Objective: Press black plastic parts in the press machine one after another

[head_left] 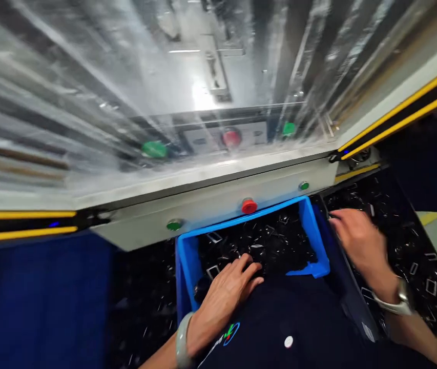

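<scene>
My left hand reaches into a blue plastic bin full of small black parts. Its fingers lie curled on the pile, and I cannot make out whether they hold a piece. A pale bangle sits on that wrist. My right hand hovers over a dark tray of similar black parts to the right of the bin. It is smeared by motion, with the fingers pointing left toward the bin's wall. A watch is on that wrist.
A grey machine ledge with a red button and two green buttons runs just behind the bin. Above it is a clear guard panel with reflections. Yellow-black strips flank it. A blue surface lies at left.
</scene>
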The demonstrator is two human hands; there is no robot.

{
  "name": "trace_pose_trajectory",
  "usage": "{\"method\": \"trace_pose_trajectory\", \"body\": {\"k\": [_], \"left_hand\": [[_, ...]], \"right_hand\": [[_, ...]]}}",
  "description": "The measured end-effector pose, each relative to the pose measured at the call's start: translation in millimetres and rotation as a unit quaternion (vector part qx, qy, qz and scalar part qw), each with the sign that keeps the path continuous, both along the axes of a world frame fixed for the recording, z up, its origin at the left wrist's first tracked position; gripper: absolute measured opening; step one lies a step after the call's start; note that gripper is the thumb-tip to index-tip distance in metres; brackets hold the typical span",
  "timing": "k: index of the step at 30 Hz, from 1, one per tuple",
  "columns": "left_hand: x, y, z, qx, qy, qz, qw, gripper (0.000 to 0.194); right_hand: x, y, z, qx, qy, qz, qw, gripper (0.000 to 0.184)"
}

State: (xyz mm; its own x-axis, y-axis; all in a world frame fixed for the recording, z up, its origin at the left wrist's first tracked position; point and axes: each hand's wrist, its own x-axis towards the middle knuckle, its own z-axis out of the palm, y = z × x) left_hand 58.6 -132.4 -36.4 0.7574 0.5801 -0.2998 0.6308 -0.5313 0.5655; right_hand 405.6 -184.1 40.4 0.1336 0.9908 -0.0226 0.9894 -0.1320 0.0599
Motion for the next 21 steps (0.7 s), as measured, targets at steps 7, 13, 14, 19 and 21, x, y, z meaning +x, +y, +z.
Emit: {"method": "trace_pose_trajectory", "body": {"k": [7,13,14,19,21], "left_hand": [[-12,-2,-24.5,-0.064,-0.085,0.021,0.994,0.026],[-7,9,4.3,-0.103,-0.112,0.110,0.982,0.024],[-7,14,12.2,-0.127,-0.123,0.140,0.974,0.027],[-3,41,34.3,-0.353,-0.230,0.319,0.849,0.034],[-1,45,34.1,-0.484,-0.286,0.377,0.736,0.037]], "right_hand": [[-88,58,-72.7,-0.212,0.031,0.104,0.971,0.032],[-74,63,-83.4,-0.234,0.034,0.136,0.962,0.040],[-71,64,-81.6,-0.236,0.038,0.146,0.960,0.038],[-60,64,-74.0,-0.223,0.064,0.199,0.952,0.034],[-54,65,-71.2,-0.208,0.069,0.214,0.952,0.031]]}}
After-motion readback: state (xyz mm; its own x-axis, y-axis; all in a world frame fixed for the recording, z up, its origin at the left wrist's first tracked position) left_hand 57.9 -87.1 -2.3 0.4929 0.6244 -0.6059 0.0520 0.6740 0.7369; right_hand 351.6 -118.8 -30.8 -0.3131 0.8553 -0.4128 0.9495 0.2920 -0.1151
